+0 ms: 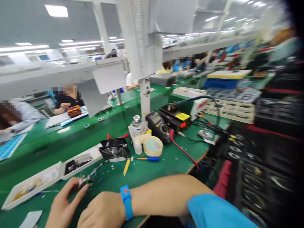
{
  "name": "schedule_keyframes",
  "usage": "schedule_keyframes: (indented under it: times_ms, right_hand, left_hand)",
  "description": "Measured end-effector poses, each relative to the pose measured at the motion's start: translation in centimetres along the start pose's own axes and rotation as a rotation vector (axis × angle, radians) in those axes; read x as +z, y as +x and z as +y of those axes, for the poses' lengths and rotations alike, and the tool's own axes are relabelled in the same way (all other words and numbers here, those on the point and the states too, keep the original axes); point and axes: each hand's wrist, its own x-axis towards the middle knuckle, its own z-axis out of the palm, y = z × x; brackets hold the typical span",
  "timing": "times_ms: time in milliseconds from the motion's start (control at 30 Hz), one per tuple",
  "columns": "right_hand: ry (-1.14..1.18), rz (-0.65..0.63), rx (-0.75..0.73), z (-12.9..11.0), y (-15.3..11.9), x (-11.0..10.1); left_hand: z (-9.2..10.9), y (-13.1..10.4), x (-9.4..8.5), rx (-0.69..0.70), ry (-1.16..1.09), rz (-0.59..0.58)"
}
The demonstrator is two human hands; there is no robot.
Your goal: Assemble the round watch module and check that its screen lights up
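Pinching small dark part (85,182): left hand (64,202), near left; right hand (103,209) beside it, fingers curled, grasp unclear.

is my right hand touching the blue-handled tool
Apart. The head view shows green bench between your right hand and the blue-handled tool.

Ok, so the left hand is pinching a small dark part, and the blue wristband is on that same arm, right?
Not quite: the head view shows the blue wristband on the arm of the right hand. The left hand does pinch a small dark part.
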Motion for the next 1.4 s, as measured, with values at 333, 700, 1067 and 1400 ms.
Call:
schedule_keyframes:
  times_ms: [333, 700, 1067, 1400]
  right_hand:
    - [0.4, 0.411, 0.66, -0.9, 1.5, -5.5]
    - [0.713, 0.695, 1.215, 2.0, -1.4, -7.3]
    - [0.796, 0.326, 1.423, 0.3, -1.4, -5.0]
    - [0.635, 0.237, 1.392, 1.0, -1.7, -5.3]
  left_hand:
    - [2.1, 3.3, 1.5, -0.279, -0.849, -0.116]
    - [2.2, 1.4, 1.0, -0.159, -0.882, -0.176]
    - [3.1, 0.0, 1.3, -0.085, -0.763, -0.171]
    - [2.5, -0.4, 1.5, 0.286, -0.184, 0.099]
